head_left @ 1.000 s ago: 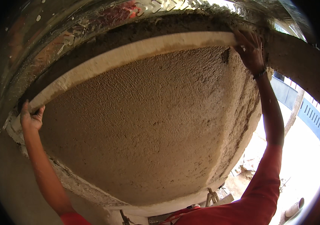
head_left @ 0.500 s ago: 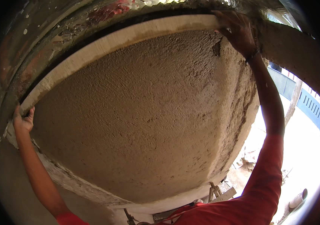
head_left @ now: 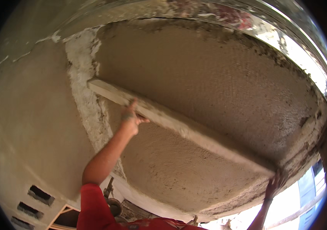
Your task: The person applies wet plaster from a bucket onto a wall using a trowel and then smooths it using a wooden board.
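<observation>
A long, pale screed board [head_left: 186, 128] lies slantwise against a wall of wet grey-brown plaster [head_left: 205, 69], its left end higher than its right. My left hand [head_left: 132, 117] grips the board's lower edge some way in from that left end, thumb on the face and fingers tucked beneath. At the lower right end, my right hand [head_left: 277, 182] is closed around the board; its fingers are somewhat blurred. Above the board the plaster looks fairly even, while below it the surface is rougher with small pits.
A strip of bare pale wall [head_left: 85, 80] borders the plaster on the left, beside a smooth grey wall [head_left: 29, 107] with several dark rectangular openings [head_left: 40, 194]. A round pan [head_left: 114, 207] sits low near my left elbow. Bright daylight and a blue gate [head_left: 307, 188] show at the right.
The board has come down from the top edge of the plaster to mid-wall and now slants down to the right. Both hands moved with it, and the view has shifted.
</observation>
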`<action>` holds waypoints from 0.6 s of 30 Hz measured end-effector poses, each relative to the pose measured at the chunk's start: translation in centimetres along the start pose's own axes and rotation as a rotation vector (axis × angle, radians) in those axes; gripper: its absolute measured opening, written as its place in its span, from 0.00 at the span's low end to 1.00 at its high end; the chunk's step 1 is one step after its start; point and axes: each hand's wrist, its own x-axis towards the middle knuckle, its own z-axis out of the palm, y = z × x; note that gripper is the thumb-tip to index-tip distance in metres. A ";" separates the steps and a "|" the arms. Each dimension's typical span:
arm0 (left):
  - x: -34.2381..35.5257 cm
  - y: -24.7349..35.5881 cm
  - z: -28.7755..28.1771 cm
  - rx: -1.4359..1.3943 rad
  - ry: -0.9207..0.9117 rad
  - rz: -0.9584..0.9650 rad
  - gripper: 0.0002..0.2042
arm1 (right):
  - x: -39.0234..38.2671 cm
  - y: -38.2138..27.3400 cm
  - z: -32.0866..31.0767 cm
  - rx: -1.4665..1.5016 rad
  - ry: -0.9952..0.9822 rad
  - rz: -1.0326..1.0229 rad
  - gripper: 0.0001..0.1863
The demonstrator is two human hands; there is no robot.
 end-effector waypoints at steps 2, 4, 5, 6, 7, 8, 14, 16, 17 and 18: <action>0.2 -4.3 -2.7 -0.051 -0.168 0.047 0.24 | -5.1 -1.3 1.9 -0.060 -0.064 0.053 0.26; -1.0 -7.7 -2.5 -0.117 -0.047 0.116 0.23 | -8.9 -1.6 2.8 0.049 -0.114 0.067 0.30; -1.3 -8.6 -2.4 -0.144 0.015 0.154 0.23 | -9.4 -1.9 2.8 0.064 -0.126 0.084 0.31; -1.2 -8.5 -2.6 -0.156 -0.003 0.169 0.23 | -9.4 -2.5 2.6 0.085 -0.131 0.104 0.32; -0.6 -8.2 -2.8 -0.167 -0.022 0.186 0.23 | -9.0 -3.0 2.6 0.106 -0.136 0.123 0.33; 0.1 -7.7 -3.2 -0.177 -0.041 0.203 0.23 | -8.1 -3.3 2.8 0.102 -0.102 0.111 0.32; 2.6 4.5 1.7 -0.104 -0.163 0.399 0.19 | 0.9 -5.3 0.2 -0.074 0.076 0.044 0.24; 2.9 8.7 3.5 -0.052 -0.141 0.403 0.16 | 3.0 -5.5 -0.3 -0.044 0.050 0.105 0.26; 3.4 10.9 3.7 -0.036 -0.134 0.397 0.16 | 4.4 -6.4 -0.5 -0.013 0.063 0.104 0.27; 4.0 12.7 3.6 -0.030 -0.177 0.424 0.16 | 6.0 -7.4 -0.9 0.018 0.075 0.103 0.27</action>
